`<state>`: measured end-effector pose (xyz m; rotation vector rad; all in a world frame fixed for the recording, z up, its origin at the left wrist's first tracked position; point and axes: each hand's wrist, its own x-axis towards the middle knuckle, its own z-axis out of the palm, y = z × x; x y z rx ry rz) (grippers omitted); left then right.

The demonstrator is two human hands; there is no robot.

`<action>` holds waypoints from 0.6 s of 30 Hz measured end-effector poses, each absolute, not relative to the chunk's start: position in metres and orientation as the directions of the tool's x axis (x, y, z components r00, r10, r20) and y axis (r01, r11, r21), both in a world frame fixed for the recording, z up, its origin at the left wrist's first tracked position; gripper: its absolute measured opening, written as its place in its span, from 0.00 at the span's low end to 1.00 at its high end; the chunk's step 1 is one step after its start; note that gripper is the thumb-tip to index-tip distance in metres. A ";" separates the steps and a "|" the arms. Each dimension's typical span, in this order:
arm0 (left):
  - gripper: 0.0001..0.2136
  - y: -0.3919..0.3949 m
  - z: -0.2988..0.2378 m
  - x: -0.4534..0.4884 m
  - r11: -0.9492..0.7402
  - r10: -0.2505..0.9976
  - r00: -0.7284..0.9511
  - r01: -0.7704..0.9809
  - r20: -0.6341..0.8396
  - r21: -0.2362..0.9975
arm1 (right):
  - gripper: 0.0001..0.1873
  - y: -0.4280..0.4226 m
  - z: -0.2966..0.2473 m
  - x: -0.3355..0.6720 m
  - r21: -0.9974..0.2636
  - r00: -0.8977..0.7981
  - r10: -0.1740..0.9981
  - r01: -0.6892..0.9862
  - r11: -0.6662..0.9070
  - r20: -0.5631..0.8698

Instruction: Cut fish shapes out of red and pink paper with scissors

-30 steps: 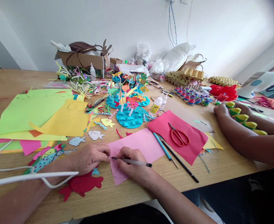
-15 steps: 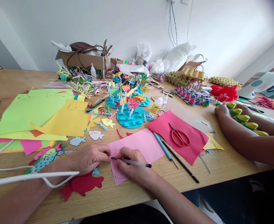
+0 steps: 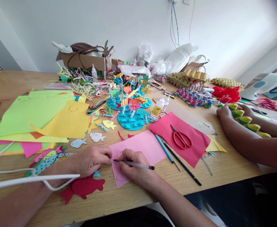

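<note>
My right hand (image 3: 136, 165) is closed around a pen (image 3: 139, 165) with a clear barrel and dark cap end. Its tip touches a pink sheet of paper (image 3: 142, 146) near the left edge, where thin drawn lines show, partly covered by my fingers. My left hand (image 3: 93, 159) has its fingers bent together on that same left edge, gripping the paper. Under my left wrist lies a red paper fish (image 3: 86, 186). Just beyond the hand are a white paper fish (image 3: 97, 137) and a pale blue one (image 3: 78, 143).
Red-handled scissors (image 3: 181, 139) rest on red paper (image 3: 166, 124), beside a black pencil (image 3: 184, 165). A white cable (image 3: 34, 179) crosses my left forearm. Blue bases with paper fish (image 3: 131, 119), glue bottles (image 3: 157, 107) and coloured sheets (image 3: 46, 110) lie beyond. At right, another person's hands (image 3: 224, 112) hold a green-yellow strip.
The pen and my right hand have shifted very slightly to the right on the pink paper. My left hand stays in place.
</note>
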<state>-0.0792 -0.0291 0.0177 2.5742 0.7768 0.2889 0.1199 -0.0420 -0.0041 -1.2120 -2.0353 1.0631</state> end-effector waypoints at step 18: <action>0.18 -0.029 0.017 -0.079 -0.736 0.575 0.815 0.477 0.072 0.480 | 0.07 -0.042 -0.005 0.121 -0.832 -0.457 0.888 0.469 0.295 0.057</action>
